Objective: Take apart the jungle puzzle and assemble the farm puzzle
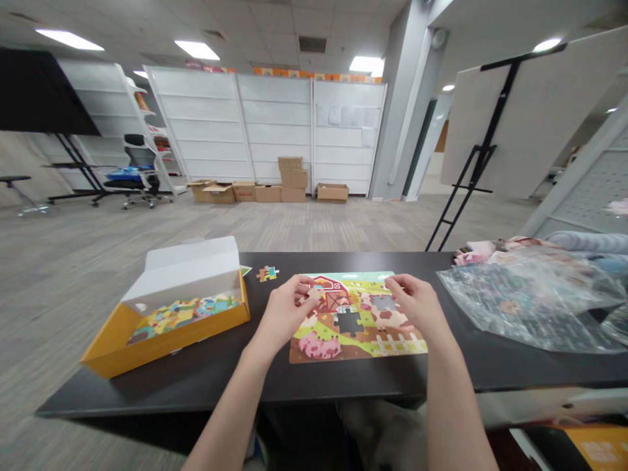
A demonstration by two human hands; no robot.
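A farm-scene jigsaw puzzle lies on the black table, showing a red barn, a cow, a pink pig and a white fence. Dark gaps show in its middle and near the cow. My left hand is over the puzzle's left side by the barn, thumb and fingers closed on what looks like a small puzzle piece, mostly hidden by the fingertips. At the upper right part of the puzzle is my right hand, its fingers bent loosely with nothing visible between them. Some joined loose pieces lie beyond my left hand.
An open yellow box with many puzzle pieces stands on the table's left. Clear plastic bags with soft things fill the right side. The black table ends close to me. Cardboard boxes and white shelves stand far back.
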